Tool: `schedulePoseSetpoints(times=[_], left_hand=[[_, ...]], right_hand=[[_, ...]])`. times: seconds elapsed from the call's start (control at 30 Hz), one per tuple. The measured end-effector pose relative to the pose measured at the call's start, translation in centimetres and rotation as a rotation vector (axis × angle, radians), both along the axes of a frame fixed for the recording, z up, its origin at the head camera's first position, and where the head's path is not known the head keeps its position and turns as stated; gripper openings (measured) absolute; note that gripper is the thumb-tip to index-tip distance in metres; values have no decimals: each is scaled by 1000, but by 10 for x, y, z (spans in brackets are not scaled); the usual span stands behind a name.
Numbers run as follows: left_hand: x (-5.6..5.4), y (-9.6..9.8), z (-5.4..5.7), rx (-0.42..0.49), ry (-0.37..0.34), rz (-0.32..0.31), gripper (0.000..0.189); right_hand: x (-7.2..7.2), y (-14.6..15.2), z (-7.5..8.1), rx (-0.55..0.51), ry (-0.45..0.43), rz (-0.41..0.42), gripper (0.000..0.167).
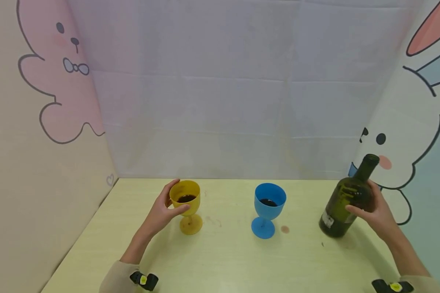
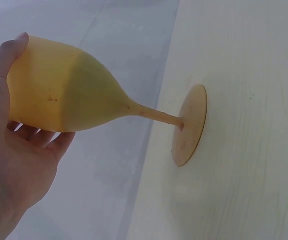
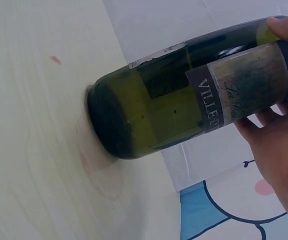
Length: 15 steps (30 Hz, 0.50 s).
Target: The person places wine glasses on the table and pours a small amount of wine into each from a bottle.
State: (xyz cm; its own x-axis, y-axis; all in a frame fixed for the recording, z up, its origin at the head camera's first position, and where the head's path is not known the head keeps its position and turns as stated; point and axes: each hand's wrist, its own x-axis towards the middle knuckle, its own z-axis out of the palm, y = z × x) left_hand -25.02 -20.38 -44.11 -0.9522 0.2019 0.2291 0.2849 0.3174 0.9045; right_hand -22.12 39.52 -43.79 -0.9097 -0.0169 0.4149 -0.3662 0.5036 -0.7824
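Note:
My left hand [image 1: 159,216] grips the bowl of a yellow goblet [image 1: 193,206] with dark liquid inside. In the left wrist view, the thumb lies on one side of the bowl and the fingers curl round the other; stem and round foot show beneath. On the right, a dark green wine bottle [image 1: 346,199] is held round its body by my right hand [image 1: 383,215]. It has no stopper, and a paper label [image 3: 249,82] shows in the right wrist view. Whether its base touches the table is unclear. Between the hands stands a blue goblet [image 1: 267,211], also with dark liquid, untouched.
Everything is on or over a pale wood-patterned table [image 1: 223,264]. A reddish stain [image 1: 284,229] marks it beside the blue goblet, with a small dark speck [image 1: 322,244] near the bottle. White sheeting [image 1: 212,101] closes off the back; side walls carry cartoon animals.

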Motion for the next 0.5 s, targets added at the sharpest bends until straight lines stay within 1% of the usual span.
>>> schedulePoseSetpoints(times=[0.07,0.17,0.33,0.4,0.5], left_hand=[[0,0,2,0,8,-12,85],[1,-1,6,0,24,-26,86],[3,0,14,-19,41,-21,82],[5,2,18,-56,49,1,80],[7,5,24,-140,91,43,77]], right_hand=[[2,0,0,16,-3,1,91],[4,1,-1,5,-3,34,92],[8,1,0,32,17,40,94],[10,-1,2,40,41,16,93],[14,-5,6,7,119,-34,91]])
